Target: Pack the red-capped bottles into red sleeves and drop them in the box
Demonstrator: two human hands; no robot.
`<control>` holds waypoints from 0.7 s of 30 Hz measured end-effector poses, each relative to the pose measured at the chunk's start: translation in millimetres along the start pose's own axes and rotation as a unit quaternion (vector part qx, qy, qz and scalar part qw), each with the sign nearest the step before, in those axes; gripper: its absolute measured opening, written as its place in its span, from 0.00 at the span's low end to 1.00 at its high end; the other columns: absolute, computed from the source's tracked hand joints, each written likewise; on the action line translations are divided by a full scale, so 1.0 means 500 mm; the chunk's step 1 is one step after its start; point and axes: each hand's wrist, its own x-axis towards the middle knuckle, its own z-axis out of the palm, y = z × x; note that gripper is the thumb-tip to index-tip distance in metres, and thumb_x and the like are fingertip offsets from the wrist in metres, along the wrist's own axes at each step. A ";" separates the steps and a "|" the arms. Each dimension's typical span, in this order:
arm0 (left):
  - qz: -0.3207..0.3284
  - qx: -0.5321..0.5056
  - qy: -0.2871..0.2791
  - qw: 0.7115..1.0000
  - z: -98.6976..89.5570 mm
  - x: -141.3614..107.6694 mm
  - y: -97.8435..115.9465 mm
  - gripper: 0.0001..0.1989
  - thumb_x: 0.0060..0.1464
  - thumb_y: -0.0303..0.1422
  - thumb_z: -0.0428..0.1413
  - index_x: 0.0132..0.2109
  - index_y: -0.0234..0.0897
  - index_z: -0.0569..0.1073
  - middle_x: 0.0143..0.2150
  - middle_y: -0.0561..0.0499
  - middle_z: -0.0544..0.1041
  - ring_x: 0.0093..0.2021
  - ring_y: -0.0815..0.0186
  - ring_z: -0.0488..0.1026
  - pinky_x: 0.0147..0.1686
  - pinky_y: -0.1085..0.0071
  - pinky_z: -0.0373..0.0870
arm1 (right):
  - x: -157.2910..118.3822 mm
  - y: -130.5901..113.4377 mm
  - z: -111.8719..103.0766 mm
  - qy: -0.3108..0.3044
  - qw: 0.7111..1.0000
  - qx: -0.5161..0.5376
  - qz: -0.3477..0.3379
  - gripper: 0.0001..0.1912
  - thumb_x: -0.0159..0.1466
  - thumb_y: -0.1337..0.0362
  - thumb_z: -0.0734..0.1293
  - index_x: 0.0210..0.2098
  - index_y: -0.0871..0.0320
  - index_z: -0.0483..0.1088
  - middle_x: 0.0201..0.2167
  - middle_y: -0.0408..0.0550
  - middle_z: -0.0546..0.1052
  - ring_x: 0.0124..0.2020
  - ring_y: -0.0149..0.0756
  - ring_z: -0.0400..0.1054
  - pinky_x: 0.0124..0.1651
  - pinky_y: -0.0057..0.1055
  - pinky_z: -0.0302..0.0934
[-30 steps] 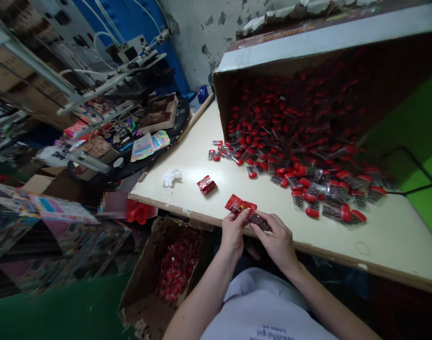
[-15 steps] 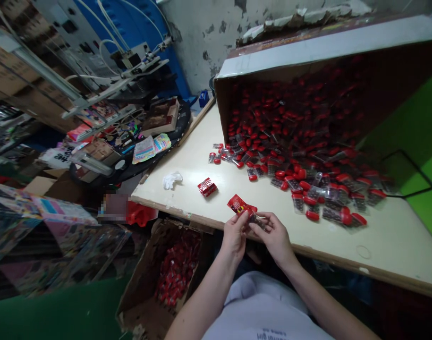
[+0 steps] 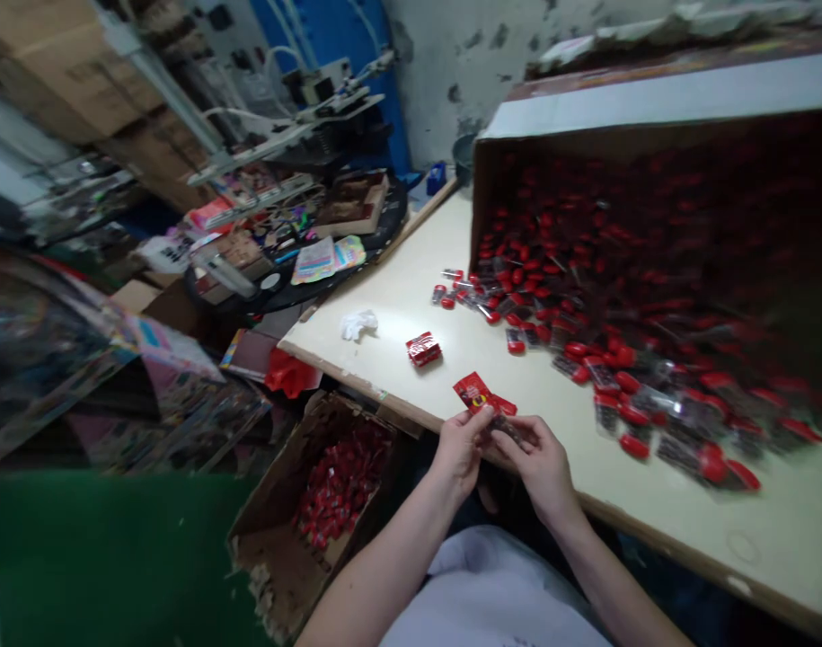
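Observation:
Over the table's front edge my two hands are close together, fingers pinched. My left hand [image 3: 461,447] grips a small red printed card [image 3: 472,389], which sticks up past the fingertips. Against it, my right hand [image 3: 537,456] pinches a small clear pack with dark contents [image 3: 508,429]; the fingers partly cover it. A small stack of red printed cards [image 3: 424,349] lies on the table ahead of my left hand. To the right, several red-capped clear packs [image 3: 605,386] spill from a big cardboard box [image 3: 613,99] lying on its side.
A crumpled white tissue [image 3: 358,324] lies near the table's [image 3: 397,270] left corner. Below, left of my arms, stands an open cardboard box [image 3: 266,548] with red packs [image 3: 343,485] inside. A machine with a round black platform [image 3: 296,292] stands at the back left.
The view has swung left, so everything sits farther right in the picture. Both hands keep hold of the card and the pack, with little change in their grip.

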 end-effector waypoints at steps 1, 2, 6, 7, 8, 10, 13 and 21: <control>0.014 -0.017 0.016 1.000 0.000 -0.002 -0.003 0.17 0.37 0.37 0.66 0.33 0.30 0.76 0.30 0.45 0.77 0.27 0.69 0.71 0.29 0.73 0.66 | -0.003 0.003 0.002 0.017 0.999 -0.050 -0.013 0.19 0.52 0.54 0.72 0.39 0.55 0.68 0.36 0.48 0.77 0.37 0.42 0.73 0.41 0.39 0.68; 0.025 -0.036 0.035 0.998 -0.001 -0.004 -0.005 0.17 0.35 0.36 0.67 0.32 0.29 0.76 0.30 0.45 0.77 0.27 0.69 0.71 0.30 0.73 0.66 | -0.006 0.006 0.004 0.033 0.994 -0.098 -0.028 0.21 0.51 0.54 0.72 0.41 0.55 0.68 0.37 0.49 0.77 0.37 0.42 0.73 0.43 0.40 0.67; 0.041 -0.116 0.101 0.987 -0.025 -0.004 0.002 0.19 0.27 0.35 0.69 0.28 0.28 0.75 0.26 0.47 0.75 0.24 0.69 0.70 0.30 0.72 0.65 | -0.011 0.018 0.019 -0.026 0.990 -0.131 -0.045 0.24 0.52 0.54 0.71 0.46 0.54 0.68 0.43 0.49 0.75 0.41 0.42 0.72 0.48 0.40 0.64; 0.043 -0.134 0.113 0.984 -0.037 -0.003 0.007 0.19 0.26 0.35 0.69 0.28 0.27 0.75 0.25 0.47 0.75 0.24 0.69 0.70 0.30 0.72 0.65 | -0.011 0.020 0.026 -0.065 0.990 -0.119 -0.035 0.25 0.52 0.54 0.71 0.48 0.54 0.68 0.45 0.49 0.74 0.43 0.42 0.71 0.50 0.39 0.64; 0.045 -0.151 0.123 0.980 -0.052 -0.004 0.013 0.20 0.25 0.35 0.69 0.28 0.27 0.75 0.25 0.47 0.75 0.24 0.69 0.70 0.30 0.72 0.64 | -0.011 0.023 0.033 -0.099 0.988 -0.113 -0.024 0.26 0.53 0.55 0.71 0.50 0.53 0.67 0.46 0.49 0.74 0.44 0.42 0.71 0.50 0.38 0.63; 0.044 -0.182 0.130 0.974 -0.083 -0.009 0.024 0.21 0.23 0.35 0.69 0.28 0.27 0.75 0.26 0.47 0.75 0.24 0.69 0.70 0.30 0.70 0.65 | -0.014 0.028 0.051 -0.142 0.982 -0.122 -0.009 0.28 0.53 0.55 0.71 0.52 0.53 0.66 0.47 0.48 0.74 0.44 0.41 0.70 0.52 0.38 0.63; 0.034 -0.214 0.123 0.968 -0.128 -0.023 0.038 0.23 0.23 0.37 0.69 0.30 0.28 0.75 0.26 0.47 0.74 0.25 0.69 0.69 0.30 0.70 0.64 | -0.018 0.034 0.083 -0.158 0.977 -0.143 -0.004 0.28 0.53 0.56 0.71 0.53 0.52 0.66 0.46 0.47 0.74 0.42 0.40 0.71 0.52 0.36 0.63; 0.089 -0.233 0.167 0.954 -0.219 -0.073 0.083 0.22 0.26 0.38 0.68 0.30 0.28 0.76 0.27 0.47 0.74 0.25 0.71 0.69 0.30 0.72 0.63 | -0.028 0.047 0.190 -0.243 0.961 -0.129 0.015 0.27 0.53 0.58 0.72 0.51 0.54 0.67 0.42 0.48 0.75 0.38 0.38 0.72 0.47 0.36 0.67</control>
